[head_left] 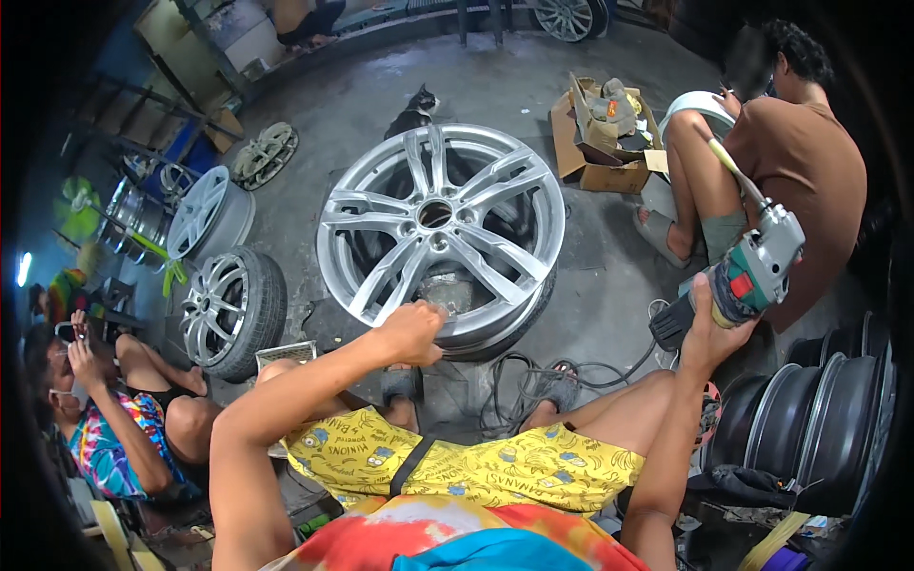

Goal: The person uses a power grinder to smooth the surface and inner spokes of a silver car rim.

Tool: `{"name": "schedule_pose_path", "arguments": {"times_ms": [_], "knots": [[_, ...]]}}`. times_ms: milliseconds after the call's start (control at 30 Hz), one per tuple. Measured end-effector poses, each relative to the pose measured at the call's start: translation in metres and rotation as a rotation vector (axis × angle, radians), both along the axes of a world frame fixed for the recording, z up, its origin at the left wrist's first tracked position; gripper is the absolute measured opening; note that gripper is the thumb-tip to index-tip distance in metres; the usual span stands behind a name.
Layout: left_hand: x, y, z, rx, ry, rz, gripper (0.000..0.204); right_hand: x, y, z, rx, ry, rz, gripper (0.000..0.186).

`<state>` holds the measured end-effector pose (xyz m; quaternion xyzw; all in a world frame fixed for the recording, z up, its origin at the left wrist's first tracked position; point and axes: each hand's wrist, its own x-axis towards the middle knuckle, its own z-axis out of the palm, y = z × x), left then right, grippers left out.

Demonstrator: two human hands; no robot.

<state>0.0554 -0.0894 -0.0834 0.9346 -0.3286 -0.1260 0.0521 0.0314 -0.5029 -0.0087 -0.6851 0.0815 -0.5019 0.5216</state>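
1. One silver multi-spoke wheel [451,231] lies face up near the middle of the floor [505,81], well in from the floor's far edge. What supports it underneath is unclear.
2. Right hand [705,344]: wrapped around the body of a green-and-black power tool [738,281], held up and to the right of the wheel, apart from it. A pale rod [725,159] projects from its metal head. Whether the motor runs cannot be told.
3. Left hand [409,331]: fingers curled in a loose fist by the wheel's near rim. Contact with the rim, or anything pinched inside, cannot be told.
4. Cord [494,385] lies looped on the floor between the feet, short of the wheel's near edge.
5. Co-worker [809,181] sits beyond the tool, toward the floor's right side; a cat [411,119] is just past the wheel's far rim.
6. Judgement, handling: one hand seems marginal for so bulky a tool; a second hand near the head would probably steady it. Best keep the rod angled away from the co-worker, the cord clear of both feet and the curled fingers off the rim whenever the motor spins.
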Motion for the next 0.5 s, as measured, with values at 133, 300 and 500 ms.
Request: {"name": "schedule_pose_path", "arguments": {"times_ms": [133,300,500], "knots": [[0.005,-0.009,-0.036,0.076,-0.083,0.035,0.017,-0.001,0.003,-0.003,0.0,0.024,0.054,0.071],[-0.005,-0.011,-0.04,0.05,-0.146,0.035,0.014,-0.002,-0.001,0.002,-0.046,0.043,0.08,0.061],[-0.047,-0.001,0.0,0.137,0.015,-0.081,0.02,-0.001,-0.003,0.006,-0.014,0.041,0.129,0.06]]}}
